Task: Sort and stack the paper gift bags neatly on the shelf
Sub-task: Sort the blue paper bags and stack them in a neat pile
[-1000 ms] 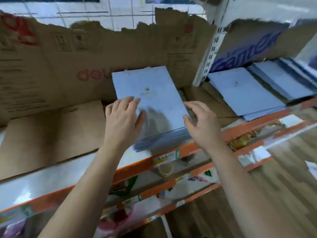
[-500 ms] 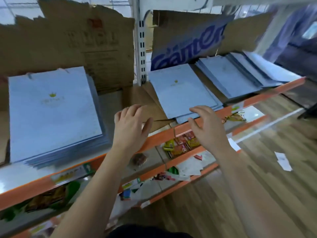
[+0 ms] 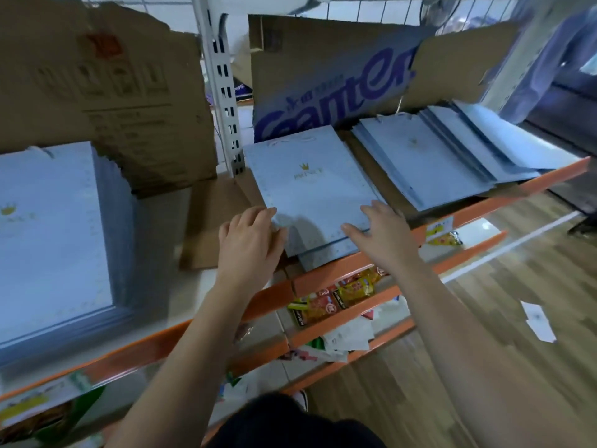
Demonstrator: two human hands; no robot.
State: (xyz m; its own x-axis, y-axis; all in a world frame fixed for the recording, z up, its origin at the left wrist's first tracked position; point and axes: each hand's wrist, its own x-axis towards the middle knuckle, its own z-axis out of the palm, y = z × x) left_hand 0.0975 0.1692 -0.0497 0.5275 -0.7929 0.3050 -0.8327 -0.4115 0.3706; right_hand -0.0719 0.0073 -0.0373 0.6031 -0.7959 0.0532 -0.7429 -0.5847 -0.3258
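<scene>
Reaching for the small pile of bags (image 3: 310,185), you have both hands at its near edge. Your left hand (image 3: 248,244) rests relaxed, nearly straight fingers against the near left corner, and your right hand (image 3: 378,234) lies spread over the near right corner; neither grips anything. Well out past your left hand, a tall squared stack (image 3: 48,237) looks finished. Beyond your right hand the remaining bags (image 3: 452,150) lie slid and fanned along the shelf (image 3: 504,195). I'd judge you roughly halfway, with this pile and the fanned ones left to stack
</scene>
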